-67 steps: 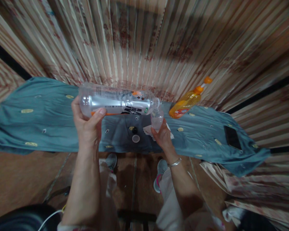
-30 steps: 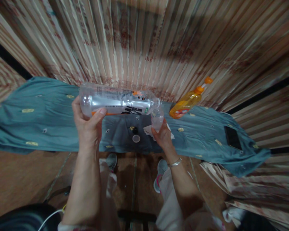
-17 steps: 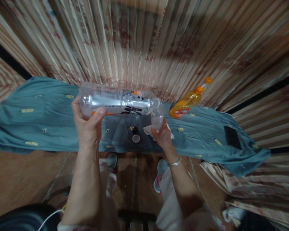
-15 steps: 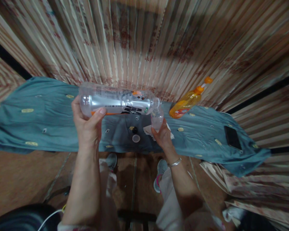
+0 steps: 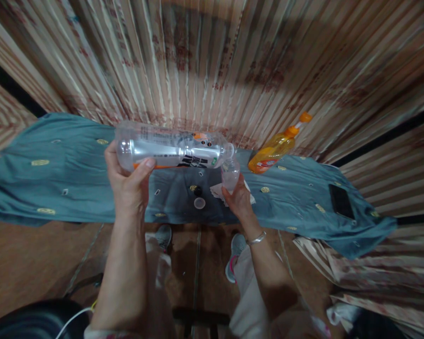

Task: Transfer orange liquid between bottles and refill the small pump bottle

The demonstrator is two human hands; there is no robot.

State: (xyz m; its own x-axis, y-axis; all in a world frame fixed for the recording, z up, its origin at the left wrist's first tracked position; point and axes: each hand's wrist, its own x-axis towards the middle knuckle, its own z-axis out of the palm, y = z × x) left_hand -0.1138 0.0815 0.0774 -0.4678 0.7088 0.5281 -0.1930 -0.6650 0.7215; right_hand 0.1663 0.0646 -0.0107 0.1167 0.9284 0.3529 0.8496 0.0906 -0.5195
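Observation:
My left hand is closed around the base end of a large clear plastic bottle with a printed label. The bottle lies almost level in the air, its neck toward the right. Its mouth meets the top of a small clear bottle, which my right hand grips from below. The small bottle stands nearly upright and looks cloudy in its lower part. Whether liquid flows between the two mouths I cannot tell. A white tissue lies beneath my right hand, partly hidden by it.
On the teal cloth over the narrow table lie a small black cap and a clear round lid. An orange pump bottle stands behind, to the right. Farther right is a dark phone. A pleated curtain hangs behind.

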